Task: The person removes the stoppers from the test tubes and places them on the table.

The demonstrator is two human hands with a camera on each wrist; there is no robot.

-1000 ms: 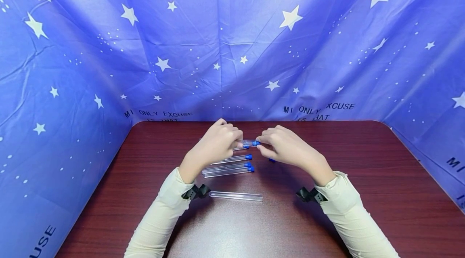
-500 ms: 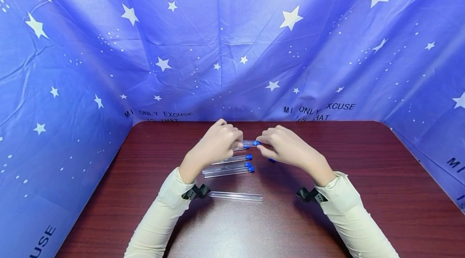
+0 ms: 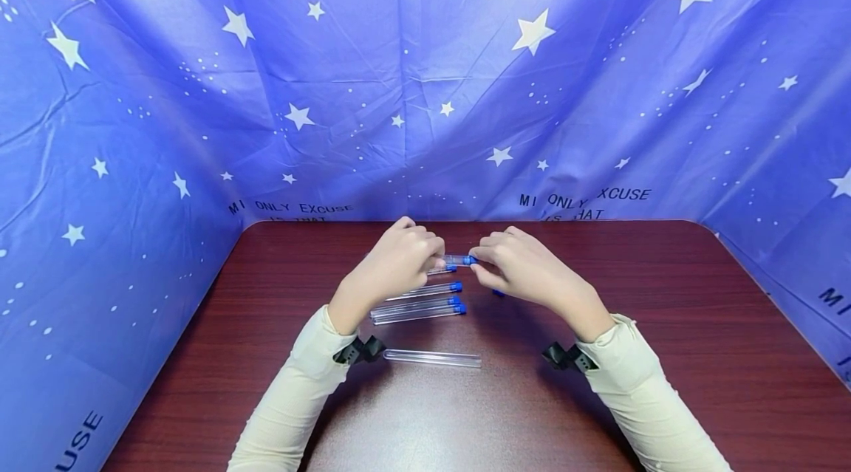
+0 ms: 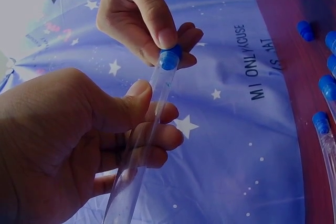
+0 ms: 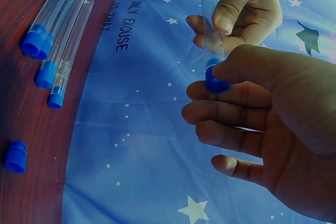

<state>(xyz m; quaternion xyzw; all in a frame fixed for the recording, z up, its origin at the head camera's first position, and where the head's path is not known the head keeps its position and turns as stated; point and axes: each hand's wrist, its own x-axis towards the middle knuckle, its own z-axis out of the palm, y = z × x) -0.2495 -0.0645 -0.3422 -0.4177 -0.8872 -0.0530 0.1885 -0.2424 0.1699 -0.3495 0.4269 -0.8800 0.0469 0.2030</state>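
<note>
Between both hands, held above the table, is a clear test tube with a blue stopper seated in its mouth. My left hand grips the tube's body between thumb and curled fingers. My right hand pinches the blue stopper between thumb and forefinger, as the right wrist view shows. Below the hands lie several stoppered test tubes, blue ends to the right. Nearer the front lies one test tube without a stopper. A loose blue stopper rests on the table, partly hidden by my right hand in the head view.
The dark red wooden table reaches back to a blue curtain printed with stars and lettering, which also hangs along both sides. A black wrist camera on the left sleeve sits close to the unstoppered tube.
</note>
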